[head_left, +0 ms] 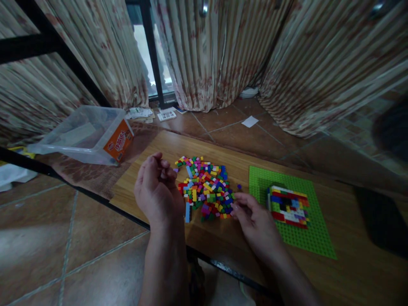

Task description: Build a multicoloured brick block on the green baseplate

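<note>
A loose pile of small coloured toy building bricks (208, 185) lies on the wooden table between my hands. My left hand (158, 187) is raised at the pile's left side, palm turned up and fingers curled in; whatever they may hold is hidden. At the right edge of the pile, my right hand (251, 219) has thumb and fingertips close together among the bricks; anything between them is too small to make out. Right of that hand, a block built of multicoloured bricks (288, 206) stands on a green studded baseplate (314, 221).
A clear plastic bin (76, 148) with an orange label stands beyond the table's left end. One blue brick (239, 186) lies apart from the pile. A dark flat object (381, 221) rests at the right. Curtains (216, 55) hang behind, and papers (250, 121) lie on the tiled floor.
</note>
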Available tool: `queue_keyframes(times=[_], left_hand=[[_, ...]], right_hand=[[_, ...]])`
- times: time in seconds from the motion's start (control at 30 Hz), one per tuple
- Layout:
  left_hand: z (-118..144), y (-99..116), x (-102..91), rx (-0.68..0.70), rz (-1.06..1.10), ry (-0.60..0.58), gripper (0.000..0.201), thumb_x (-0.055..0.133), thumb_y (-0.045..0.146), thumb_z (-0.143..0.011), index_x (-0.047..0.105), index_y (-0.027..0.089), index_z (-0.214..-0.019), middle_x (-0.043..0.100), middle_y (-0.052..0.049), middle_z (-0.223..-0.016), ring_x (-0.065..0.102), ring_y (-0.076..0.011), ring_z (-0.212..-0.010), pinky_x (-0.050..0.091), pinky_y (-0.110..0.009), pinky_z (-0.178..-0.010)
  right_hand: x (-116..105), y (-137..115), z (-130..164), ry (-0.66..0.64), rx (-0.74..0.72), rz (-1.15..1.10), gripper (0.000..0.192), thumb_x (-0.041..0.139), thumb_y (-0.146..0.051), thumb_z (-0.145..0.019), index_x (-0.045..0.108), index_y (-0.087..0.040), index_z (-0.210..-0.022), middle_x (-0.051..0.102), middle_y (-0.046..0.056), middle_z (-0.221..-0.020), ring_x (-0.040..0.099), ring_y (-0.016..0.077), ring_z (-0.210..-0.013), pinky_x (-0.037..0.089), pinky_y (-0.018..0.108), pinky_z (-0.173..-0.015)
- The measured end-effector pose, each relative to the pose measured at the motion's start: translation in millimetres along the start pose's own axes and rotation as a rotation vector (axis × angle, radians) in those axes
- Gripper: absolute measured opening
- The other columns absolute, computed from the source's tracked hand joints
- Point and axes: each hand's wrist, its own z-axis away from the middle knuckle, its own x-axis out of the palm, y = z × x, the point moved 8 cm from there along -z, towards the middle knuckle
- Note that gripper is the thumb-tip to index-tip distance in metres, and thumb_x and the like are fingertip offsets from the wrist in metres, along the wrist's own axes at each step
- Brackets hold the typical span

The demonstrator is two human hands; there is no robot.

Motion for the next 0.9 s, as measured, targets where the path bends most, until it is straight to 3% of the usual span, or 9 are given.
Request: queue_keyframes(times=[0.17, 0.27, 0.37, 0.47, 0.53, 0.63, 0.9], left_hand=[[-2.3, 4.5, -3.4, 0.017, 0.023, 0.011, 0.013, 0.068, 0.027, -0.076, 0.063, 0.015, -0.076, 0.053, 0.004, -0.064, 0.043, -0.0033, -0.050, 0.035, -0.017, -0.049], [-4.0, 8.6, -6.9, 0.025, 0.027, 0.028, 0.013, 0.069, 0.026, -0.075, 0.063, 0.015, -0.076, 0.053, 0.004, -0.064, 0.043, -0.0031, -0.050, 0.034, -0.017, -0.048], [-5.1, 10.9, -9.1, 0.028, 0.035, 0.034, 0.014, 0.069, 0.026, -0.074, 0.063, 0.015, -0.077, 0.053, 0.005, -0.063, 0.044, -0.0032, -0.050, 0.033, -0.017, -0.048], [-6.1, 11.5, -10.1, 0.026, 0.035, 0.030, 0.014, 0.069, 0.026, -0.074, 0.063, 0.014, -0.077, 0.052, 0.005, -0.063, 0.044, -0.0031, -0.050, 0.033, -0.017, -0.048], [-7.3, 11.3, -10.7, 0.022, 0.033, 0.027, 0.014, 0.069, 0.026, -0.074, 0.063, 0.014, -0.077, 0.051, 0.005, -0.062, 0.043, -0.0029, -0.050, 0.032, -0.016, -0.047], [-10.0, 12.0, -12.6, 0.021, 0.044, 0.034, 0.013, 0.068, 0.025, -0.075, 0.062, 0.014, -0.076, 0.050, 0.005, -0.062, 0.042, -0.0029, -0.049, 0.032, -0.015, -0.046], [-11.7, 12.7, -12.6, -0.023, 0.055, 0.081, 0.009, 0.057, 0.012, -0.080, 0.062, 0.012, -0.073, 0.047, 0.003, -0.062, 0.040, -0.0033, -0.052, 0.033, -0.012, -0.046]], right_hand=[[1.4, -21.5, 6.8, 0.087, -0.133, -0.009, 0.020, 0.052, -0.035, -0.091, 0.064, -0.024, -0.102, 0.069, 0.005, -0.095, 0.067, 0.0202, -0.084, 0.054, 0.033, -0.074], [31.5, -52.1, 21.2, -0.001, -0.340, 0.111, 0.017, 0.053, -0.027, -0.090, 0.067, -0.025, -0.099, 0.066, 0.006, -0.103, 0.063, 0.0217, -0.096, 0.052, 0.035, -0.083], [64.2, -73.4, 34.9, -0.049, -0.496, 0.311, 0.028, 0.059, -0.025, -0.087, 0.064, -0.024, -0.114, 0.059, 0.011, -0.121, 0.054, 0.0279, -0.114, 0.047, 0.045, -0.096], [84.6, -82.8, 38.0, -0.061, -0.585, 0.447, 0.045, 0.061, -0.026, -0.085, 0.055, -0.025, -0.130, 0.041, 0.014, -0.145, 0.037, 0.0333, -0.133, 0.039, 0.053, -0.104], [91.7, -84.2, 34.6, -0.069, -0.613, 0.500, 0.050, 0.062, -0.027, -0.084, 0.051, -0.025, -0.133, 0.030, 0.014, -0.153, 0.025, 0.0350, -0.141, 0.033, 0.057, -0.107], [97.1, -81.0, 28.1, -0.092, -0.621, 0.564, 0.048, 0.062, -0.026, -0.084, 0.052, -0.024, -0.131, 0.026, 0.013, -0.156, 0.015, 0.0352, -0.145, 0.025, 0.060, -0.110], [95.7, -74.5, 22.6, -0.159, -0.551, 0.610, 0.041, 0.062, -0.028, -0.086, 0.053, -0.023, -0.126, 0.023, 0.013, -0.159, 0.010, 0.0341, -0.147, 0.021, 0.059, -0.114]])
